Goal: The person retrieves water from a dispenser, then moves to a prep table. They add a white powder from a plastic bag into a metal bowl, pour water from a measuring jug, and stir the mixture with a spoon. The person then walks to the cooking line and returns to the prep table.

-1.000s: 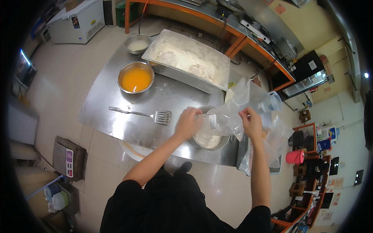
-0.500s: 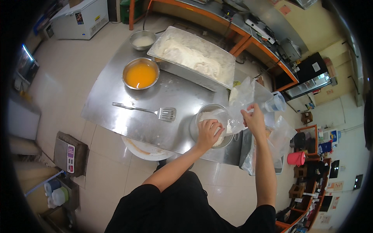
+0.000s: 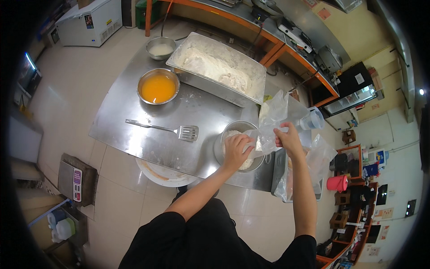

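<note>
A round metal pot [image 3: 218,151] with white flour [image 3: 246,165] in it stands near the table's front edge. My left hand [image 3: 237,152] is over the pot, its fingers closed around the lower end of a clear plastic bag [image 3: 268,138]. To its right, my right hand [image 3: 289,141] pinches the same bag higher up. The bag stretches between both hands, its end inside the pot's rim. What the left fingertips cover is hidden. Left of the pot lies a slotted metal spatula [image 3: 187,133].
A long metal tray [image 3: 215,93] of flour stands at the table's back. Bowls of orange liquid [image 3: 158,88] and whitish contents [image 3: 161,49] are left of it. A clear plastic jug [image 3: 313,119] and a grey tray [image 3: 276,172] with plastic bags are at the right.
My left hand has shifted slightly left, and the bag's end between my hands looks more bunched. Both hands stay at the bag. The whole view has shifted a little.
</note>
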### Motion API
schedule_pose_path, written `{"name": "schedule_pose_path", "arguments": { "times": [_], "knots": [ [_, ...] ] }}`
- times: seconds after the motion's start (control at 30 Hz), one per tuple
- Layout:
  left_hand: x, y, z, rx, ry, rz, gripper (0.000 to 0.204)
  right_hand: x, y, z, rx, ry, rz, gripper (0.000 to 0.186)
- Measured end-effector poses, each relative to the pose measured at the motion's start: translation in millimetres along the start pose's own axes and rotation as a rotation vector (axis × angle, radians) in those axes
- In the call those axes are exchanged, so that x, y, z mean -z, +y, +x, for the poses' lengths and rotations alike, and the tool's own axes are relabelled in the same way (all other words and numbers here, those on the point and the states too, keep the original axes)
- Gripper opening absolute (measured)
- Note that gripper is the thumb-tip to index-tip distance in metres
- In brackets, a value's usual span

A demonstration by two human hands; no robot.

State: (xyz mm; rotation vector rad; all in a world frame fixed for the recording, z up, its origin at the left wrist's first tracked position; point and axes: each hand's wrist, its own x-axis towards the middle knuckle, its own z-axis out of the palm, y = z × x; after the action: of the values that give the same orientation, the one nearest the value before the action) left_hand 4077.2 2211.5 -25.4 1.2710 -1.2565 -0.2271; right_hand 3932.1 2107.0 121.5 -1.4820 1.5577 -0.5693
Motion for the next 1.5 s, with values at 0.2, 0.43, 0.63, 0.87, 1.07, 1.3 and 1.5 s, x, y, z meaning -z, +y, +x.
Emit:
{"name": "schedule_pose_path", "arguments": {
  "times": [0.2, 0.43, 0.63, 0.87, 1.07, 1.3, 1.5],
  "knots": [
    [-4.5, -15.9, 6.2, -0.073, 0.047, 0.015, 0.007, 8.0, 3.9, 4.5, 0.083, 0.083, -0.097, 0.031],
    [4.3, -18.9, 13.8, -0.052, 0.022, 0.009, 0.009, 7.9, -21.0, -30.9, 0.818, 0.015, -0.623, 0.017],
    [2.3, -20.3, 14.3, -0.06, -0.004, -0.002, 0.01, -2.0, -40.5, -40.4, 1.089, -0.011, -0.91, 0.015],
    [9.7, -22.0, 21.9, -0.086, -0.012, 0.037, 0.016, 6.4, -44.4, -31.0, 1.144, 0.145, -0.847, 0.014],
    [19.6, -23.0, 21.1, 0.047, 0.0, -0.046, 0.039, 6.9, -55.6, -34.5, 1.165, 0.164, -0.857, 0.014],
    [54.8, -50.6, 5.8, 0.187, 0.039, 0.051, 0.03, 4.8, -63.8, -46.2, 1.179, 0.211, -0.91, 0.017],
    [72.9, -55.4, -11.2, 0.31, 0.005, -0.009, 0.03, 3.1, -58.5, -52.7, 1.255, 0.263, -0.895, 0.021]
  ]
}}
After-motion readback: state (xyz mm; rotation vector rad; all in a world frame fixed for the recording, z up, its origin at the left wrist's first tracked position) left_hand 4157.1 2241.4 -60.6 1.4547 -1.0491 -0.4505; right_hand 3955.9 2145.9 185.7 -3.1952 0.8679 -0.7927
